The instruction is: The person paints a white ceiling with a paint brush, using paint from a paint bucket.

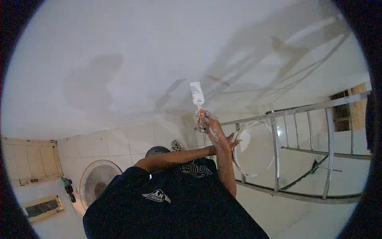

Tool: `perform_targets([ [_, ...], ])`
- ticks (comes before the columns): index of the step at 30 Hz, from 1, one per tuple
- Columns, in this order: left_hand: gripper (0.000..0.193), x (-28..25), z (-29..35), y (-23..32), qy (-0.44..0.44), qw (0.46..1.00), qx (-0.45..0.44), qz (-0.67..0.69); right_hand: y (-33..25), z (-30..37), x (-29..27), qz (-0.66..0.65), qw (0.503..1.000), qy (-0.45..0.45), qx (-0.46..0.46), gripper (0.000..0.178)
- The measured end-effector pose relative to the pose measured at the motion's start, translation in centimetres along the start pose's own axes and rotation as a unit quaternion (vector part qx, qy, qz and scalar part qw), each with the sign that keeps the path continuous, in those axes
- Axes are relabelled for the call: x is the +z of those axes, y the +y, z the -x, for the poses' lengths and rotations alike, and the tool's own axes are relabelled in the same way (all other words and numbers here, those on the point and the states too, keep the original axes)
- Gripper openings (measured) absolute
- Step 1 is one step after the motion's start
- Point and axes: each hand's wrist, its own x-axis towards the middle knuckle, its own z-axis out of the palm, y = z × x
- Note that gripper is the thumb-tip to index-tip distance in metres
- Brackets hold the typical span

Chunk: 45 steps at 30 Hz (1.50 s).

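Observation:
My right hand [208, 122], smeared with white paint, is closed round the orange handle of a paintbrush [197, 94]. The brush points up toward the pale wall [131, 40], its bristles coated white; whether they touch the wall I cannot tell. My left arm crosses behind the right forearm. My left hand [235, 142] has its fingers at the left rim of a white bucket [254, 148] and appears to grip it; part of this hand is hidden by the right forearm. White paint marks the bucket's rim.
A metal ladder [275, 153] extends to the right, around and beyond the bucket. At lower left stands a round fan [99, 181]. A wooden door or panel [34, 161] is at far left, and a framed opening [340, 111] at far right. Shadows fall across the wall.

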Motion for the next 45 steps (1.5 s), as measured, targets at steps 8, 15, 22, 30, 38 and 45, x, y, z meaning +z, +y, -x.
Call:
perform_targets([
  [8,0.065,-3.1,1.5,5.1,-0.029,0.985,-0.154,0.069,4.0,-5.3,2.3,0.222,0.948,0.227,0.031,0.033],
  [15,0.066,-4.7,2.1,6.4,-0.060,0.974,-0.209,0.061,4.8,-11.9,4.0,0.273,0.924,0.172,-0.206,0.038],
  [22,0.067,-3.3,3.1,5.1,-0.002,0.994,-0.080,0.070,14.0,-15.8,-3.0,0.300,0.927,0.225,-0.026,0.035],
  [30,0.066,-4.1,3.0,2.6,-0.028,0.985,-0.162,0.047,6.3,-12.2,4.5,0.372,0.890,0.196,-0.176,0.036],
  [38,0.059,-4.1,3.1,3.4,-0.029,0.986,-0.165,-0.010,1.9,-10.4,7.9,0.320,0.877,0.218,-0.283,0.033],
  [45,0.062,-1.9,2.4,-0.2,0.036,0.995,-0.095,-0.006,11.8,-13.5,-2.3,0.739,0.633,0.159,-0.170,0.018],
])
